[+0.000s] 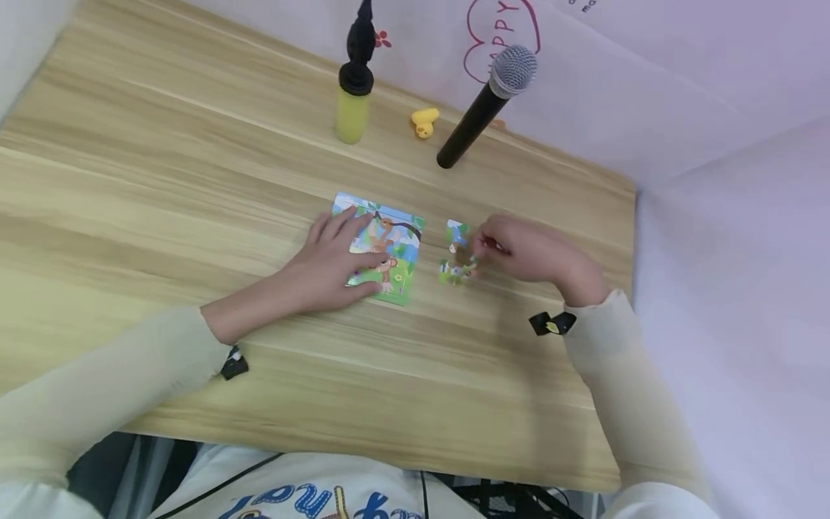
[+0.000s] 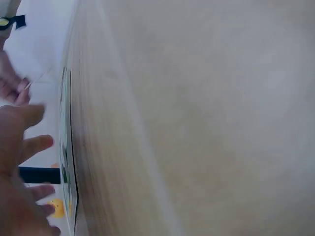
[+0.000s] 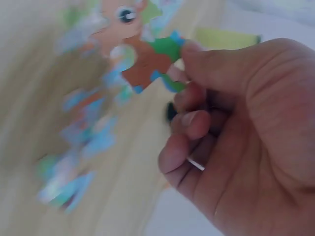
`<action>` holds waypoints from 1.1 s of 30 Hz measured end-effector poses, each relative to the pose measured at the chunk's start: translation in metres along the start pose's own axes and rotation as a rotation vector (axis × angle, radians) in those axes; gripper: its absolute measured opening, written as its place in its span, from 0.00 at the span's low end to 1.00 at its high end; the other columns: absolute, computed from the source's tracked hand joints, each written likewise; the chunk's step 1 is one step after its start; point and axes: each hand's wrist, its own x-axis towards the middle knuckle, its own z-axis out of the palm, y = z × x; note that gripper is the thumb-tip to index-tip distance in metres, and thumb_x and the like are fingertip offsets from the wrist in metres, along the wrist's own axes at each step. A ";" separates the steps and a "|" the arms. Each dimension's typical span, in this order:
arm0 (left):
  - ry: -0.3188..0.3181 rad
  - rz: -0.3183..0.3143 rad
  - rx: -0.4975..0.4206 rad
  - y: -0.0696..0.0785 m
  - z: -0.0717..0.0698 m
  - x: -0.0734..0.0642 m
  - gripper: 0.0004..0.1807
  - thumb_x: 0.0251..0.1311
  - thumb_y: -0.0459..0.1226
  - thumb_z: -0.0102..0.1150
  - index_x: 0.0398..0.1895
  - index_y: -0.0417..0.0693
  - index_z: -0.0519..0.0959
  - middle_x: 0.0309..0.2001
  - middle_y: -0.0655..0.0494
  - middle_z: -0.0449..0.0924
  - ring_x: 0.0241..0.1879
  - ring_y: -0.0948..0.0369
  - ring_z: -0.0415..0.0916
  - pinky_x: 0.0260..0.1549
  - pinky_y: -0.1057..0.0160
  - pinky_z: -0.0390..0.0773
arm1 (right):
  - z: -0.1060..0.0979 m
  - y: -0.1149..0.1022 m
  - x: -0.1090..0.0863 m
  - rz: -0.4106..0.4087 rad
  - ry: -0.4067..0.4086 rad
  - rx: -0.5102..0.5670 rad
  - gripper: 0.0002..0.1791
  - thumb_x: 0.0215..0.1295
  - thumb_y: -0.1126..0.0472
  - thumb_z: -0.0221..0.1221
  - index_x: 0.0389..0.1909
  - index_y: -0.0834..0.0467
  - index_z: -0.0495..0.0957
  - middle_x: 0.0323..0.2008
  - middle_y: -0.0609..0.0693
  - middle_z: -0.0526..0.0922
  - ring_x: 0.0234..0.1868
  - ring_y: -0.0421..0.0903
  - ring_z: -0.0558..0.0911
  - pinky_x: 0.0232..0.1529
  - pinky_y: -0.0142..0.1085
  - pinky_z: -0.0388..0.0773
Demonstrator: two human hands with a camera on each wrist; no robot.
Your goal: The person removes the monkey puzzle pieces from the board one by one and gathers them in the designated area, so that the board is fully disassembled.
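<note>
My left hand (image 1: 331,267) lies over a picture puzzle board (image 1: 405,277) with its fingers spread, covering the board's left part. In the left wrist view its fingers (image 2: 37,147) are beside the thin board (image 2: 66,147), seen edge-on. My right hand (image 1: 519,249) is right of the board, above loose jigsaw pieces (image 1: 457,270). Between thumb and index finger it pinches a brown and green jigsaw piece (image 3: 147,61); a peach piece with an eye (image 3: 115,24) adjoins it. A thin white edge (image 3: 196,163) shows among the curled fingers. More jigsaw pieces (image 3: 86,118) are blurred beyond.
Toward the wall stand a bottle of yellow liquid with a black top (image 1: 352,108) and a black microphone (image 1: 476,119). A small yellow toy (image 1: 424,122) sits between them. White walls (image 1: 726,216) bound the wooden table (image 1: 162,202) at the back and right.
</note>
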 end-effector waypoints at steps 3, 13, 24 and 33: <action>0.127 0.013 -0.042 -0.003 -0.006 -0.008 0.16 0.66 0.53 0.63 0.51 0.61 0.88 0.65 0.44 0.68 0.69 0.44 0.56 0.64 0.38 0.51 | 0.010 0.015 -0.012 0.030 -0.064 0.039 0.14 0.72 0.75 0.51 0.25 0.60 0.74 0.22 0.45 0.65 0.22 0.38 0.61 0.28 0.36 0.63; 0.129 0.026 -0.021 -0.001 -0.004 -0.018 0.15 0.65 0.49 0.65 0.50 0.57 0.88 0.55 0.46 0.72 0.57 0.45 0.63 0.60 0.39 0.55 | 0.032 0.043 -0.007 0.138 -0.038 0.119 0.12 0.75 0.66 0.56 0.28 0.59 0.79 0.21 0.45 0.72 0.21 0.40 0.66 0.29 0.37 0.66; 0.136 -0.008 -0.020 0.009 0.004 -0.018 0.17 0.66 0.51 0.64 0.53 0.57 0.88 0.47 0.52 0.77 0.45 0.52 0.70 0.46 0.51 0.66 | 0.038 0.038 -0.018 0.203 0.049 0.176 0.08 0.75 0.60 0.59 0.45 0.59 0.84 0.38 0.49 0.85 0.33 0.46 0.81 0.41 0.41 0.76; 0.220 -0.119 -0.125 -0.014 0.007 -0.019 0.14 0.57 0.53 0.73 0.45 0.65 0.90 0.78 0.42 0.51 0.74 0.43 0.42 0.67 0.38 0.45 | 0.048 0.007 0.013 0.010 0.145 0.161 0.10 0.74 0.58 0.61 0.50 0.56 0.84 0.35 0.43 0.81 0.28 0.42 0.74 0.32 0.36 0.72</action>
